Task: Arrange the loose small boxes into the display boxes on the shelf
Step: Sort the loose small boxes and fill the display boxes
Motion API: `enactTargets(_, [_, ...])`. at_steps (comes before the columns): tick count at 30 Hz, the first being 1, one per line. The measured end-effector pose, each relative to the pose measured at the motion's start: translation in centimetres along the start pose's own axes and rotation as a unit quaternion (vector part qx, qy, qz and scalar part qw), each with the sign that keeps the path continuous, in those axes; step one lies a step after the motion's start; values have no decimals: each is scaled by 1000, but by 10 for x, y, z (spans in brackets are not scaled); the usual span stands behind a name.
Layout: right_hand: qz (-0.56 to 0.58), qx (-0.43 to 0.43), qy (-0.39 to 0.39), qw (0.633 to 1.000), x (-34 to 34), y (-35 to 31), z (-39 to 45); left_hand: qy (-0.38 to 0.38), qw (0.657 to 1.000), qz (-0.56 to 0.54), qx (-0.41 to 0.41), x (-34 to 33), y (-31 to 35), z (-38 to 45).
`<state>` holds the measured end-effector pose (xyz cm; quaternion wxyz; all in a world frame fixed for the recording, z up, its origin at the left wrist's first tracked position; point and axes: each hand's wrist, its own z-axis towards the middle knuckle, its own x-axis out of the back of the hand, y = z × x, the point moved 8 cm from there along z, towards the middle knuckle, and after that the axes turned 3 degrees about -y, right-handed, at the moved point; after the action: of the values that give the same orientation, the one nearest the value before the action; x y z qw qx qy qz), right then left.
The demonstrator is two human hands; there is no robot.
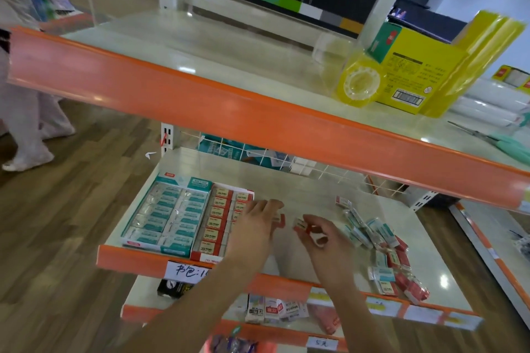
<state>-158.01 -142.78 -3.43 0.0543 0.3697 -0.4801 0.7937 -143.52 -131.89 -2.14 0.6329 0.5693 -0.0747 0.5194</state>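
orange-edged shelving (200, 112) stands on a wood-plank floor (71, 195).

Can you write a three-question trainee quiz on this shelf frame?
1. True or false: the teal cardboard display box sits left of the red cardboard display box.
2. What does the right hand hold? A) scissors B) small red-and-white box C) tape
3. Fill in: the pile of loose small boxes lies to the ___ of both hands.

Key: 1 true; 2 B; 3 right
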Motion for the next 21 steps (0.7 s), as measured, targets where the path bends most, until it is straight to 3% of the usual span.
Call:
enactTargets(4, [67, -9, -38, 997, -26, -20, 10, 6, 999, 30, 40, 30, -33, 10])
enactTargets(12, [58, 27, -91, 994, -84, -61, 35, 37, 988, 65, 134, 70, -83, 16])
enactTargets(21, [-48, 75, -85, 992, -106, -79, 59, -13, 992, 99, 78, 67, -80, 30])
